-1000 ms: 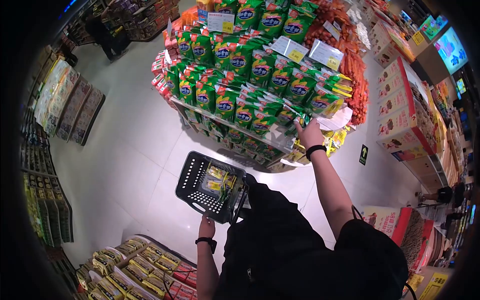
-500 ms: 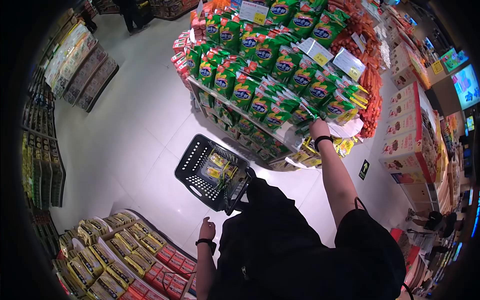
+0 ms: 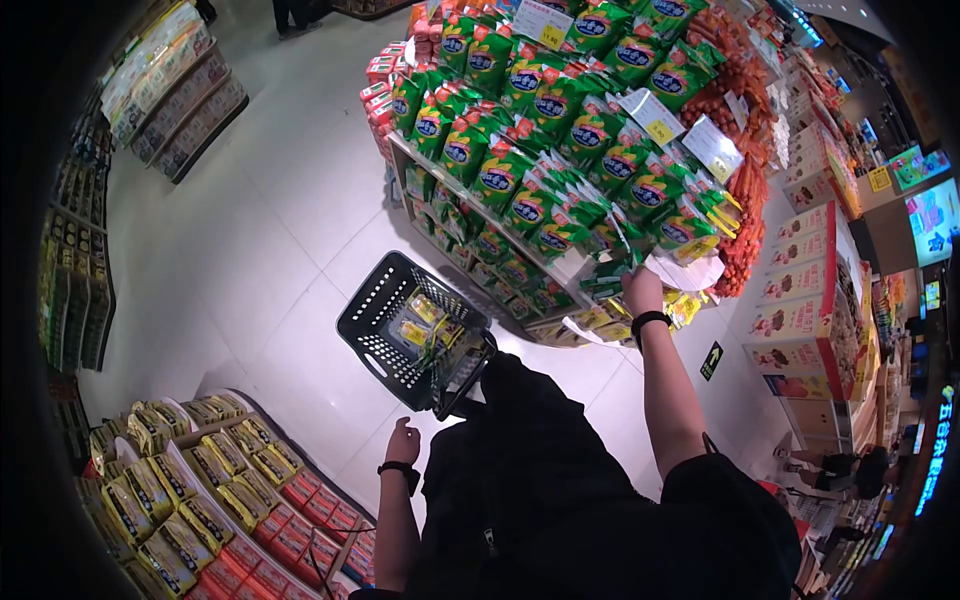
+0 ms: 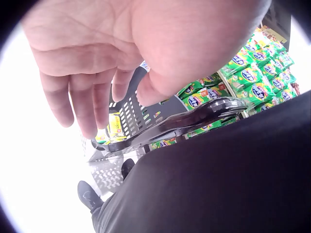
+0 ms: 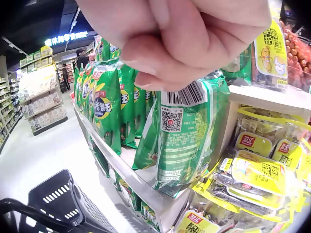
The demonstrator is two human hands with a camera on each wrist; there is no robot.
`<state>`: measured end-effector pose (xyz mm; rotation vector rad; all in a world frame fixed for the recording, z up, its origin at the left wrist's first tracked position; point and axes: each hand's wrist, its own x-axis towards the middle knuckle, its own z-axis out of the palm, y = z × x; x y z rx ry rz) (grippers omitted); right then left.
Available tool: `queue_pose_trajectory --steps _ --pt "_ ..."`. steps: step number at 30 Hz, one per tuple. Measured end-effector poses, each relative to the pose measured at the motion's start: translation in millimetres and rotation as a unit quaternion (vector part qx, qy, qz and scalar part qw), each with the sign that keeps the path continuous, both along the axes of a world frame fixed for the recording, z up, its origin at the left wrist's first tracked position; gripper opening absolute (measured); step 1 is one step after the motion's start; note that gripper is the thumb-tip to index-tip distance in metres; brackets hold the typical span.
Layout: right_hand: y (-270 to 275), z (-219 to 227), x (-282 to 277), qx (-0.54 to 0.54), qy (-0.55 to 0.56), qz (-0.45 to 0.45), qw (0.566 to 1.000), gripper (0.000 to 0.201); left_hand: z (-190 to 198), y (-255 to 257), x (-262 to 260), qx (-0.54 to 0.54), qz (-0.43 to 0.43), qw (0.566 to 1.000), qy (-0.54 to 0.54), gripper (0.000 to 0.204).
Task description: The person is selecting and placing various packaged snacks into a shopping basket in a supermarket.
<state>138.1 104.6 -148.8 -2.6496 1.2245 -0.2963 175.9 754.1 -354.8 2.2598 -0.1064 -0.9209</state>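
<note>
My right hand [image 3: 643,290] pinches the top of a green snack bag [image 5: 184,141] at the corner of the display shelf. The bag's back faces the right wrist camera, with a barcode and QR code just under my curled fingers. Its lower end is right at the shelf's front edge. More green bags [image 5: 107,104] stand in rows beside it. My left hand [image 3: 402,440] hangs loosely, holding nothing, near the black shopping basket [image 3: 362,318]. Inside the basket lie yellow packets [image 3: 415,330] and something green and thin. The basket's dark handle [image 4: 194,119] shows below my left palm.
Yellow bags [image 5: 262,170] hang on the display's end, round the corner from the green ones. Red net bags [image 3: 750,200] lie further right. Low left stands a bin of yellow and red packs [image 3: 230,490]. Boxed goods [image 3: 800,290] are stacked across the aisle.
My left hand has come away from the basket's edge. My right hand has stayed at the shelf corner, drawing the green bag slightly down and outward. The head view has shifted.
</note>
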Motion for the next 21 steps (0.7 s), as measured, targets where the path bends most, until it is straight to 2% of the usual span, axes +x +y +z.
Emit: queue_pose_trajectory --steps 4,5,9,10,11,13,17,18,21 --pt "12.9 19.4 -22.4 0.023 -0.028 0.002 0.999 0.033 9.8 -13.1 19.5 -0.017 0.016 1.000 -0.006 0.047" --pt "11.6 20.6 -30.8 -0.007 -0.042 0.032 0.999 0.032 12.3 -15.7 23.2 -0.021 0.019 1.000 -0.007 0.047" --pt "35.0 75.9 -45.4 0.038 -0.025 0.055 0.997 0.022 17.5 -16.6 23.5 -0.060 0.058 0.996 0.006 0.048" --pt "41.0 87.2 -46.5 0.041 -0.028 0.073 0.996 0.019 25.0 -21.5 27.2 -0.063 0.057 0.996 0.017 0.048" --pt "52.5 105.3 -44.3 0.050 -0.046 0.135 0.989 0.016 30.8 -25.8 29.1 -0.059 0.065 0.996 0.008 0.048" --pt "79.9 134.2 -34.9 0.102 -0.006 0.145 0.984 0.015 31.8 -36.5 22.1 -0.063 0.087 0.994 0.011 0.049" --pt "109.4 136.0 -5.7 0.115 0.013 0.256 0.960 0.014 20.1 -53.0 10.3 -0.106 0.139 0.985 0.007 0.050" --pt "136.2 145.6 11.5 0.176 0.001 0.257 0.950 0.015 16.9 -58.3 6.8 -0.114 0.146 0.983 0.015 0.051" --pt "172.2 127.2 55.8 0.223 0.063 0.307 0.923 0.013 49.4 -76.7 4.7 -0.133 0.180 0.972 0.073 0.050"
